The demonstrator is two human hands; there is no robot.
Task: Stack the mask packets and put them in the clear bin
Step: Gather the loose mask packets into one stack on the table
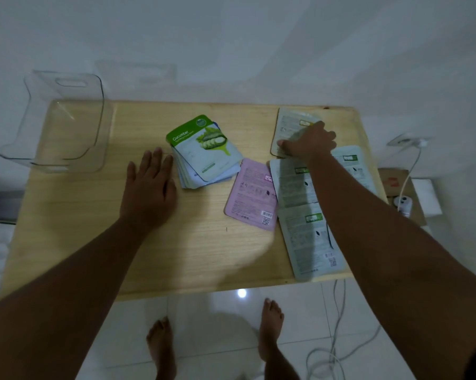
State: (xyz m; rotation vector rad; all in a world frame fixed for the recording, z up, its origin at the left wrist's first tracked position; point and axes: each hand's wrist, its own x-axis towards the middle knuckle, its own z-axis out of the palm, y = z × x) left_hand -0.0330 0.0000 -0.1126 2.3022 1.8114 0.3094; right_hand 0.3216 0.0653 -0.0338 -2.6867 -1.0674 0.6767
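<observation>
Bare feet (269, 325) stand on the white tiled floor (217, 338) nearest the camera, beside loose white cables (338, 338). Both forearms reach forward over the wooden surface (176, 256).

Left hand (149, 187): flat on the surface, palm down, fingers spread and holding nothing, just beside the left edge of the packet stack (204, 154). Stack is fanned and uneven; top packet is green and white, marked "Cucumber", face up.

Right hand (311, 142): resting on a beige packet (289, 124) at the far right of the surface, grip curled with the thumb at the packet's near edge. Whether the fingers have closed on it cannot be told.

Loose packets, all back side up: one pink packet (254, 193) right of the stack; three pale green packets (311, 242) along the right edge, partly under the right forearm.

Clear bin (64, 119): at the far left corner of the surface, holding no packets, well apart from the stack.
</observation>
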